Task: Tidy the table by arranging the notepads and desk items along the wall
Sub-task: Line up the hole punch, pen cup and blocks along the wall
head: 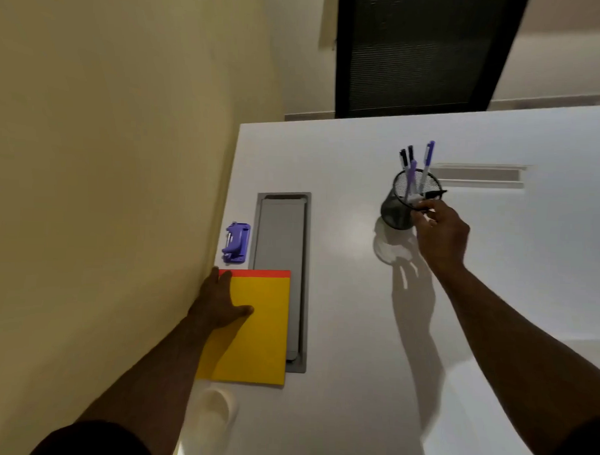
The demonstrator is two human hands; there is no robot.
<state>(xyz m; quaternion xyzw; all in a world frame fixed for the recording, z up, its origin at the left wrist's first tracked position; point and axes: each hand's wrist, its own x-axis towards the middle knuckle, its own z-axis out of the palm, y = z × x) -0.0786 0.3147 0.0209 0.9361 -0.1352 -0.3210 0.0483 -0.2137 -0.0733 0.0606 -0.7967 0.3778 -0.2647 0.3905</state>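
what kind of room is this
Probably an office or study desk: a white table with a built-in cable hatch, a mesh pen cup, a yellow notepad and a purple hole punch.

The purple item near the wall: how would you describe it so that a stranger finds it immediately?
Start at the cream wall along the left edge of the white table. Between it and the long grey hatch sits a small purple hole punch, just beyond the yellow notepad under the left hand. It is the only purple plastic block here.

office | white desk (357, 297) with cable tray (280, 260) | pen cup (399, 210)
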